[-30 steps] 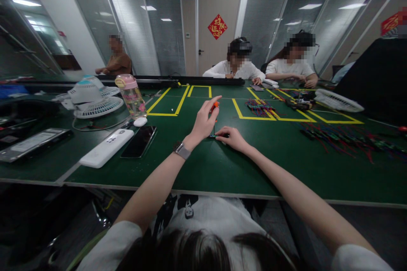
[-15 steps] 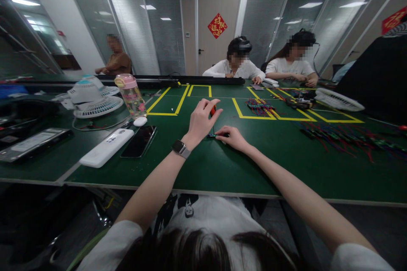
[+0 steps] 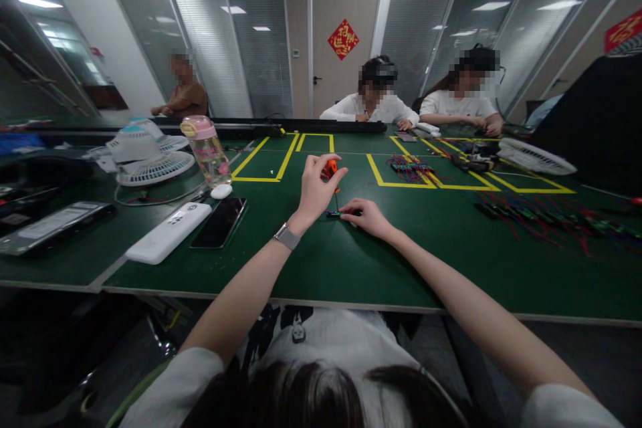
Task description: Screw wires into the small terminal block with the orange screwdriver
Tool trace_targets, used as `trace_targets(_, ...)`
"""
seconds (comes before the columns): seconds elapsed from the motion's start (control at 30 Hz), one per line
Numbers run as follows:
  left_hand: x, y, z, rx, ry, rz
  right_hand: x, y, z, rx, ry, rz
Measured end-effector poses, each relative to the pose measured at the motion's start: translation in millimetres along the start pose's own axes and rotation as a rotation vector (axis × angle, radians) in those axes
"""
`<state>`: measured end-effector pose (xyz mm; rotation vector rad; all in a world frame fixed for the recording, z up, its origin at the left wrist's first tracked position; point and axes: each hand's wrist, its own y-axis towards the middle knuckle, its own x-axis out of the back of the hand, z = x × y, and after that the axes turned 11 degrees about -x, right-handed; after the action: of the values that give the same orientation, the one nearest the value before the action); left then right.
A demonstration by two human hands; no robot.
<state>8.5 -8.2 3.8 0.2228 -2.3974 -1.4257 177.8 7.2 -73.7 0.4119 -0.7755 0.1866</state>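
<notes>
My left hand is closed around the orange-and-black handle of a screwdriver, thumb and fingers curled about it. The dark shaft points down at a small green circuit board on the table; whether the tip touches a screw is too small to tell. From the right, my right hand pinches the board's edge between thumb and forefinger, the other fingers folded. A watch with a metal band is on my left wrist.
Left stand a pink-lidded bottle, a white fan, a white power bank or phone and a black phone. Wired circuit boards lie right, another bunch within yellow tape. Two people sit opposite, another farther left.
My left hand has turned about the screwdriver, so more of the orange handle shows and the wrist has rolled. My right hand and the board stay put.
</notes>
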Motion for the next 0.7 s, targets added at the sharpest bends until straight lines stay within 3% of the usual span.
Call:
trace_targets(0.1, -0.8, 1.0, -0.6, 0.02, -0.058, 0.022, -0.2, 0.3, -0.1, 0.0, 0.006, -0.002)
trace_targets(0.23, -4.3, 5.4, 2.7, 0.189, -0.372, 0.001, -0.1, 0.5, 0.4, 0.006, 0.005, 0.003)
trace_targets(0.33, -4.1, 8.1, 5.7, 0.247, -0.473, -0.028, 0.1, 0.4, 0.4, 0.005, 0.003, 0.006)
trace_targets(0.43, -1.2, 7.9, 6.7, 0.198, -0.4, -0.033, 0.4, 0.3, 0.0, 0.004, 0.0, 0.008)
trace_targets(0.57, 2.0, 3.2, 2.5, 0.027, -0.102, -0.035, 0.5, 0.5, -0.4, 0.008, 0.004, 0.008)
trace_targets(0.7, 0.5, -0.2, -2.1, -0.063, -0.008, 0.043, 0.3, 0.9, -0.6, 0.011, 0.003, 0.007)
